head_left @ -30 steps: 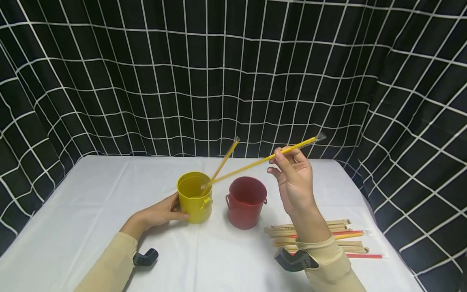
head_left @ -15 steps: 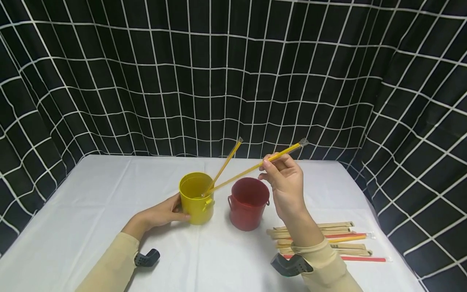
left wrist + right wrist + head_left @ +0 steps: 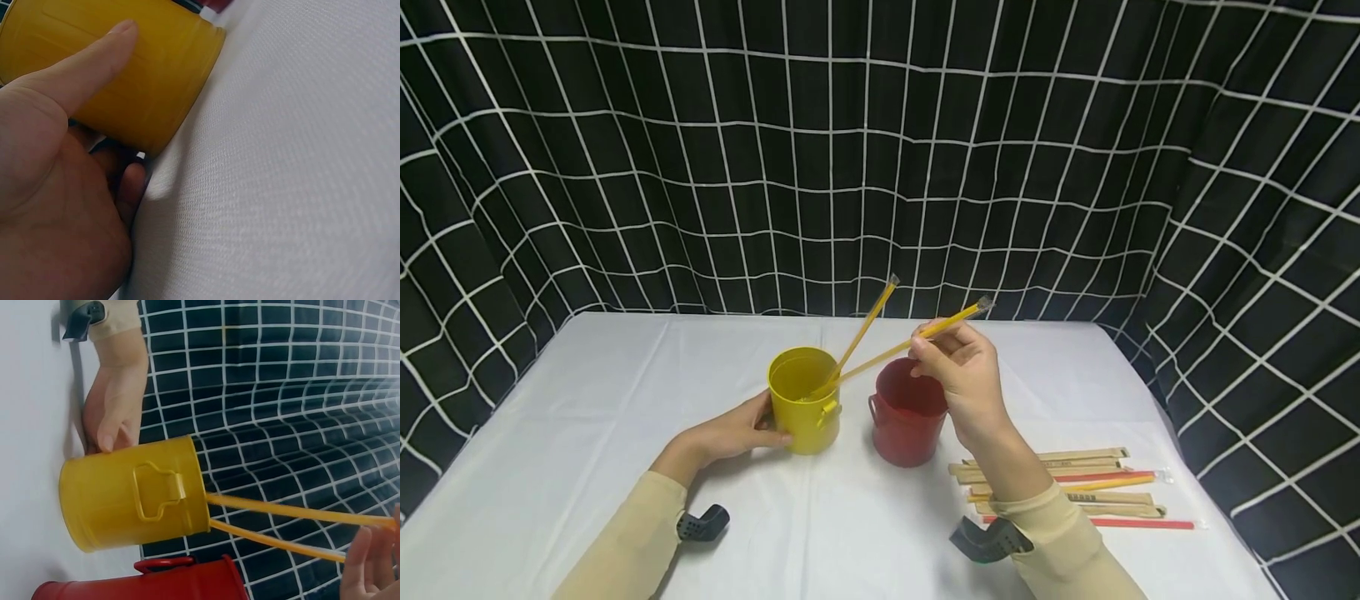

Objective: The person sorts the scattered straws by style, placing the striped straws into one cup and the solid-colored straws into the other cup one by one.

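My left hand (image 3: 726,433) holds the side of a yellow metal bucket (image 3: 805,425) standing upright on the table. In the left wrist view the thumb lies along the bucket's wall (image 3: 169,69), while the other fingers are partly hidden behind it. One yellow straw (image 3: 865,329) in a clear wrapper leans out of the bucket. Above a red bucket (image 3: 906,437), my right hand (image 3: 970,383) pinches a second wrapped yellow straw (image 3: 958,317) between thumb and fingers. Its lower end is inside the yellow bucket's mouth. The right wrist view shows both straws leaving the rim towards the right fingers (image 3: 359,556).
On the right of the white-clothed table (image 3: 587,400) lie several paper-wrapped straws (image 3: 1082,456), with a yellow straw (image 3: 1112,482) and red straws (image 3: 1142,523) among them. A black curtain with a white grid (image 3: 850,167) hangs behind and at the sides.
The right hand has moved left and slightly down, carrying its straw further into the yellow bucket. The left hand keeps its hold on the bucket.
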`<act>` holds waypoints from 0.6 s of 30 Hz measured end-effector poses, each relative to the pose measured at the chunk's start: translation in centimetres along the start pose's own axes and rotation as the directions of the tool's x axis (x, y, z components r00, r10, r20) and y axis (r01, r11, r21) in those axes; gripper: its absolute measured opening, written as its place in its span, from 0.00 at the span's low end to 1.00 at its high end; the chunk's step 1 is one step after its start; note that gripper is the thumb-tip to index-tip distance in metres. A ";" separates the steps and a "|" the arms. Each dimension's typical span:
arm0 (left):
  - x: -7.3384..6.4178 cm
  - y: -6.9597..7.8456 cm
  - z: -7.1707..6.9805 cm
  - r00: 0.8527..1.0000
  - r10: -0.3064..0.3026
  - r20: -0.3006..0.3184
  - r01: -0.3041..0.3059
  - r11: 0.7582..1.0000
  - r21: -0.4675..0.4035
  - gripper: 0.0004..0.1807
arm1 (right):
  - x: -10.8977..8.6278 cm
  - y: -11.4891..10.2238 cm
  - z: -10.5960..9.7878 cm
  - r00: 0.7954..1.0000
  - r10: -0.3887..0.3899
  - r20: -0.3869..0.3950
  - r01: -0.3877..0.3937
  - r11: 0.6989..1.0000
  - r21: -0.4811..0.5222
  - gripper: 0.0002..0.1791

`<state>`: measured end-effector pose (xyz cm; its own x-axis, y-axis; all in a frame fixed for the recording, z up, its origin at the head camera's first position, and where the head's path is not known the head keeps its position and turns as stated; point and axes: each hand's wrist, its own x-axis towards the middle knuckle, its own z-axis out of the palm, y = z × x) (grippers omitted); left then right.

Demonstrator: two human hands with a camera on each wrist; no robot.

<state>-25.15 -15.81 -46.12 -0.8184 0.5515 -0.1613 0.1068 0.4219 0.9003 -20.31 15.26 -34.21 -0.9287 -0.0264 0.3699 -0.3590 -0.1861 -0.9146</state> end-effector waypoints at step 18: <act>0.1 -0.2 -0.1 1.000 -0.014 0.012 0.014 1.000 -0.004 0.54 | 0.1 1.2 0.0 0.960 0.127 0.248 -0.050 0.954 -0.295 0.19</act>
<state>-25.31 -15.91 -46.25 -0.8130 0.5543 -0.1783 0.0934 0.4264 0.8997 -20.80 15.01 -35.28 -0.9145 -0.2928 0.2793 -0.3233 0.1138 -0.9394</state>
